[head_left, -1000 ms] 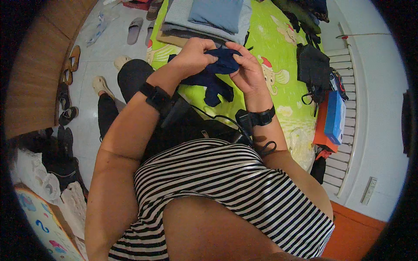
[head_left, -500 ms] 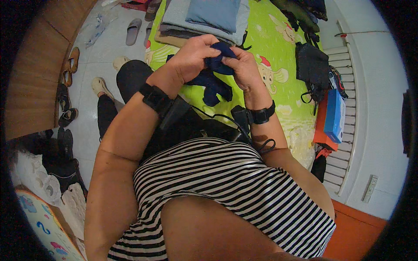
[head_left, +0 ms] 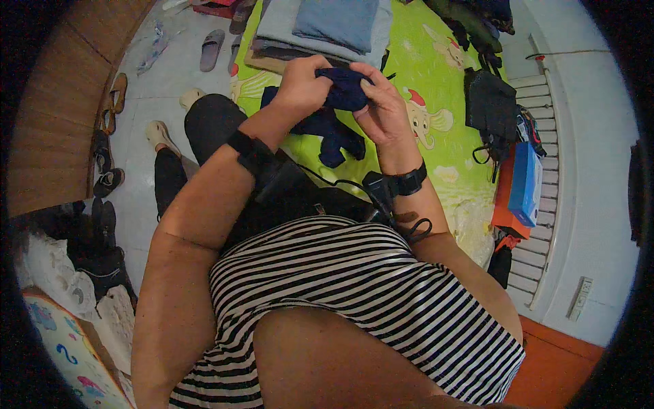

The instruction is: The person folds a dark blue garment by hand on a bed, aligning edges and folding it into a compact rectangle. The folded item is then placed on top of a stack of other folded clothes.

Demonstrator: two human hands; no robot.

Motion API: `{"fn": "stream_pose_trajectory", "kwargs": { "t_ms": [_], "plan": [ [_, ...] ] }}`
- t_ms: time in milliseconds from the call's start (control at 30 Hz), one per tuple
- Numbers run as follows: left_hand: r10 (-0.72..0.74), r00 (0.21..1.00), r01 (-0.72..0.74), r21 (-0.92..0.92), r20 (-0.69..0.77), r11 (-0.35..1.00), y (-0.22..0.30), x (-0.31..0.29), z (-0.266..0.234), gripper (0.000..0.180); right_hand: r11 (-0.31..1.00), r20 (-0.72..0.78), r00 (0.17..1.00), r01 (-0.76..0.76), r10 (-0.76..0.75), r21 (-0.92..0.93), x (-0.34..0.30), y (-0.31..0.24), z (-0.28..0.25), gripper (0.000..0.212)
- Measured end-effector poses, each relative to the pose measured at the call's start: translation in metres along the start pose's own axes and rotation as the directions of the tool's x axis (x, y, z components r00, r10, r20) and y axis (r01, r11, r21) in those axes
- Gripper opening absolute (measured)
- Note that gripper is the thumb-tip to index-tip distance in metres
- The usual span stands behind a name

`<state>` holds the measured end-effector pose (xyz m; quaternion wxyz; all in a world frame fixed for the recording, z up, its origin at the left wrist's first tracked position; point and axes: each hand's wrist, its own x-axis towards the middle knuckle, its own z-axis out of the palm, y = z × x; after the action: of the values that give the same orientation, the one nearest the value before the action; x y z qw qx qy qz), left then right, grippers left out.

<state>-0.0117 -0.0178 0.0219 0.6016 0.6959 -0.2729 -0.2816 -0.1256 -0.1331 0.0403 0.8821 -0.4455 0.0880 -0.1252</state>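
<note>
Two forearms [head_left: 204,198] extend forward, each wearing one black wrist strap [head_left: 410,180]. The left hand [head_left: 303,85] curls closed on one navy cloth piece [head_left: 349,91]; the right hand [head_left: 387,109], partly open, pinches its opposite side, both above a green sheet [head_left: 436,163]. Navy fabric [head_left: 334,136] (count unclear) lies below; beyond sits one folded clothing stack [head_left: 334,26].

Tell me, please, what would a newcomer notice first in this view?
Probably the bold black-and-white striped top in the lower middle, and beyond it the bright green sheet with cartoon figures. Next, the eye may go to the dark blue cloth at upper centre, held between the hands, left and right. Just behind them is a stack of folded fabrics, blue on top.
</note>
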Motion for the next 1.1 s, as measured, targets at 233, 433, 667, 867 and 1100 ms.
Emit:
{"fn": "stream_pose_trajectory", "kwargs": {
  "t_ms": [233, 433, 667, 867, 1100],
  "plan": [
    [0.069, 0.968, 0.134, -0.729, 0.242, 0.672, -0.005, 0.0, -0.01, 0.023, 0.994, 0.066, 0.998, 0.013, -0.006, -0.107, -0.001, -0.003, 0.003, 0.043],
    [0.207, 0.929, 0.122, -0.781, 0.308, 0.612, -0.005, 0.0, -0.007, 0.021, 0.938, 0.046, 0.999, 0.022, -0.006, -0.345, -0.003, -0.002, 0.002, 0.05],
    [0.181, 0.919, 0.111, -0.671, 0.35, 0.733, -0.012, -0.003, -0.005, 0.017, 0.995, -0.121, 0.992, -0.032, 0.02, -0.092, 0.002, 0.002, -0.007, 0.035],
    [0.129, 0.942, 0.108, -0.643, 0.31, 0.758, -0.018, 0.0, -0.008, 0.014, 0.988, 0.146, 0.988, -0.062, 0.041, 0.144, -0.002, 0.004, 0.001, 0.037],
    [0.179, 0.966, -0.03, -0.61, 0.184, 0.792, -0.01, 0.0, -0.005, 0.011, 0.981, 0.281, 0.941, -0.193, 0.187, -0.007, -0.006, -0.003, 0.004, 0.046]
  ]
}}
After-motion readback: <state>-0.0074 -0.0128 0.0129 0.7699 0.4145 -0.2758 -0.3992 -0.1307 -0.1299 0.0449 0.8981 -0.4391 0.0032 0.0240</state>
